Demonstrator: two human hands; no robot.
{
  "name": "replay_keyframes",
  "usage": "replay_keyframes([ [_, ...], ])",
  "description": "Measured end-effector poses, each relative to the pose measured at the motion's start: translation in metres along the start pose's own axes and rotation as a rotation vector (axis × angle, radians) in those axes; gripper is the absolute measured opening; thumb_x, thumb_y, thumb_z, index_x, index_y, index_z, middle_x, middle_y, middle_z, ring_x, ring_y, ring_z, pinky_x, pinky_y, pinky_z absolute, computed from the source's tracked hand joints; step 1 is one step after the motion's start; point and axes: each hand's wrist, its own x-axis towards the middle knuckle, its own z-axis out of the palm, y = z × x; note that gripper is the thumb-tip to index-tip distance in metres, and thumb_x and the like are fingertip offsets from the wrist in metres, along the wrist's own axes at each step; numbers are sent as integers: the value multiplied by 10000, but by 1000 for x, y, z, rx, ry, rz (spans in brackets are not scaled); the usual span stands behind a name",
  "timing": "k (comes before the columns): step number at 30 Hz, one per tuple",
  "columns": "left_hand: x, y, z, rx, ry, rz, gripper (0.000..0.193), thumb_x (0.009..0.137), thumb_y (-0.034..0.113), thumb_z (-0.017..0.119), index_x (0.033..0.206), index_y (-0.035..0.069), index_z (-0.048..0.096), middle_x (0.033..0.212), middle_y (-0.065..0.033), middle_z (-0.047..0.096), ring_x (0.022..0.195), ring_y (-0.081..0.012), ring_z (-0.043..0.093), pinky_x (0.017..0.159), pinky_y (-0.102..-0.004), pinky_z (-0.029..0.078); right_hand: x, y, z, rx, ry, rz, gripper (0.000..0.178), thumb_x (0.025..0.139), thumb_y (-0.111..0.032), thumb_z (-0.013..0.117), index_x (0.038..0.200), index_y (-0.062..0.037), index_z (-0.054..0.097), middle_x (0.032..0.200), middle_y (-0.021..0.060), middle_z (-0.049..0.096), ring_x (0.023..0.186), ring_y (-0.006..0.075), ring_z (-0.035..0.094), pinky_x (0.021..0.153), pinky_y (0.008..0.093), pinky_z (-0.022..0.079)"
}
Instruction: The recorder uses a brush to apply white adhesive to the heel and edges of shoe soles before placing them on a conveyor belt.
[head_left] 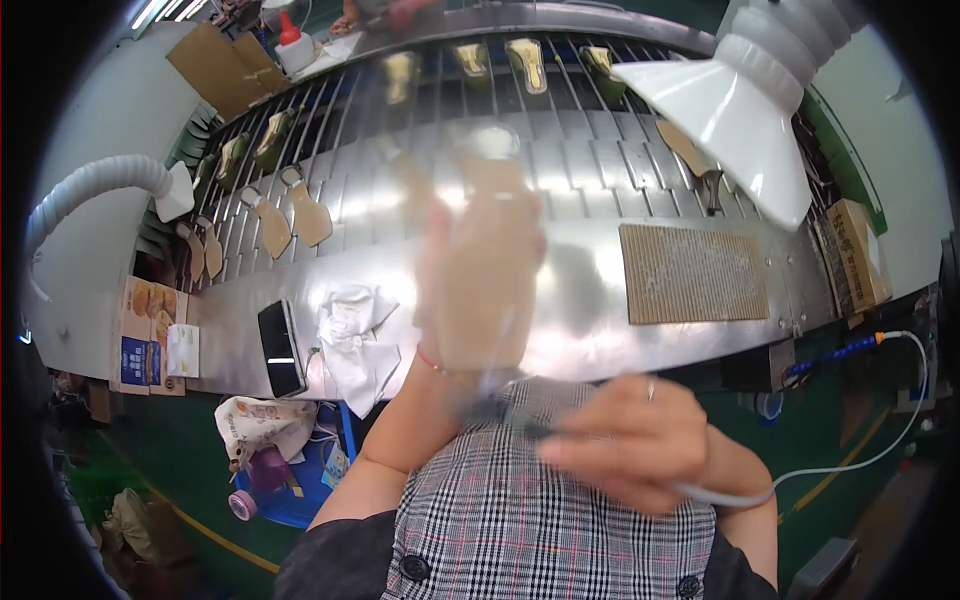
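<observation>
My left hand (437, 245) holds up a tan shoe insole (485, 285) over the near side of the metal bench. The insole is smeared by motion and covers most of the palm. Closed in front of my checked apron (520, 510), my right hand (630, 435) grips a slim tool (530, 425). A white hose or cord (735, 495) runs from that hand to the right. The tool's tip is blurred near the insole's lower end, so its kind and any contact are unclear.
Several insoles (312, 215) and dark shoe pieces (527, 68) rest on the slatted conveyor. On the bench lie a phone (282, 345), a white cloth (352, 340) and a corrugated cardboard sheet (690, 275). A white extraction hood (725, 120) hangs at the right.
</observation>
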Motion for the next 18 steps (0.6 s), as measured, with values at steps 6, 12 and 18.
replay_keyframes([
  [6,4,-6,-7,-39,-32,-138,628,1031,499,304,1485,65,337,1402,-218,462,1095,-362,575,974,-454,491,-2,12,-9,-89,23,73,391,717,1,716,1107,-21,718,940,142,704,797,280,672,713,353,536],
  [12,9,-7,-12,-72,-83,-174,611,1036,497,280,1483,87,357,1396,-217,471,1120,-359,576,986,-465,485,-11,12,-11,88,-27,15,311,762,-16,721,1072,-9,727,949,149,703,807,280,675,736,347,538],
  [18,6,-3,3,-126,-45,-227,641,1032,495,287,1491,49,330,1413,-231,452,1162,-389,552,1027,-487,448,-2,12,-16,136,-108,-104,319,739,-23,694,1057,-11,726,969,156,707,817,292,674,697,358,520],
])
